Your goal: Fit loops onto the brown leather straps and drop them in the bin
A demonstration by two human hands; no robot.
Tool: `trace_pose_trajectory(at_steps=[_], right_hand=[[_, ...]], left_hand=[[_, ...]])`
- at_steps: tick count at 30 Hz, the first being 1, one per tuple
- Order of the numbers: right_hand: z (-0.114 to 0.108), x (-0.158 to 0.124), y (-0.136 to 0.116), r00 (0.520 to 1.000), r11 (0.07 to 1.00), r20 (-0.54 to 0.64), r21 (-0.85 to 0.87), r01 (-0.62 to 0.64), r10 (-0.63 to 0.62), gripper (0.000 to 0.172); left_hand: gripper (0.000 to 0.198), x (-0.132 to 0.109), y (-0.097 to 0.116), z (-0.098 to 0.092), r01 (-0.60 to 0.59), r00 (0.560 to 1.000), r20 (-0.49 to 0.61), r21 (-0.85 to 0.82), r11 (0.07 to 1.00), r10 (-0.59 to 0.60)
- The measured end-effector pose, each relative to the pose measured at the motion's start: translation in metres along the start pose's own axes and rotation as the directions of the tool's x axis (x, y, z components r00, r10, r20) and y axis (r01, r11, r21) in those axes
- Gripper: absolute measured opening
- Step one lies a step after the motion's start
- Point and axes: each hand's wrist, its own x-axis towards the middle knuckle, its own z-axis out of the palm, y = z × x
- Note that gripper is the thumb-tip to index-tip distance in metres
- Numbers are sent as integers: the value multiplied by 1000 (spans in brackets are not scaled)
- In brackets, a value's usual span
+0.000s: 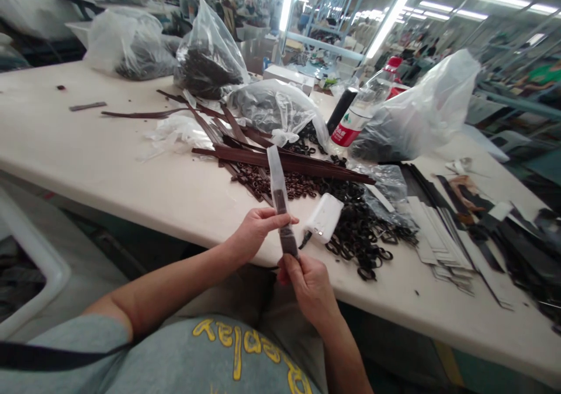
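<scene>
A long narrow clear plastic sleeve (276,172) with a dark brown strip (288,242) in its lower part stands tilted upward over the table's near edge. My left hand (254,233) pinches it around the middle between thumb and fingers. Lower down, my right hand (309,280) grips its bottom end, with the fingertips partly hidden. Just beyond lie long brown strips (302,163) across a heap of small brown loops (302,186). A white box-shaped device (325,215) with a dark cable rests right of the sleeve, beside a pile of black loops (363,236).
Plastic bags of dark pieces (210,61) stand at the back, with another bag (407,119) at the right. A red-labelled bottle (350,125) leans near a black cylinder (342,110). Pale flat strips (433,230) and black strips (517,253) cover the right side. People work in the background.
</scene>
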Motion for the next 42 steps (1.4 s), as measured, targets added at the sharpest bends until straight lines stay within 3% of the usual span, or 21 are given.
trace_pose_trajectory(at_steps=[3, 7, 14, 19, 23, 27, 29, 32, 38, 42], right_hand=[[0, -15, 8, 998, 998, 48, -43, -47, 49, 44], [-5, -28, 16, 991, 992, 84, -80, -100, 107, 45], [-6, -23, 16, 998, 999, 38, 14, -52, 52, 41], [9, -24, 12, 999, 1000, -47, -18, -3, 2, 41], [18, -20, 6, 997, 999, -48, 0, 53, -53, 39], [17, -20, 11, 997, 997, -79, 82, -9, 16, 43], [15, -21, 15, 992, 994, -119, 106, -28, 40, 45], [13, -23, 18, 992, 994, -125, 106, -9, 22, 44], [14, -26, 24, 999, 1000, -38, 21, -19, 20, 44], [13, -21, 24, 989, 999, -145, -33, 14, -19, 46]], left_hand=[[21, 5, 4, -6, -48, 997, -57, -7, 999, 48], [24, 5, -3, -7, -6, 999, -35, -7, 1000, 6], [30, 2, -6, -4, -14, 997, -80, -27, 1000, 12], [40, -9, -21, 3, 111, 991, -59, -133, 985, -119], [48, -16, -30, 8, 268, 960, -41, -160, 950, -278], [43, -13, -21, 7, 86, 989, -93, -282, 956, -116], [41, -13, -19, 7, 67, 995, -54, -273, 960, -85], [38, -15, -22, 6, 167, 986, 46, -204, 965, -161], [37, -19, -28, 7, 152, 988, -22, -87, 985, -155], [45, -28, -35, 10, 249, 958, 159, -56, 967, -237]])
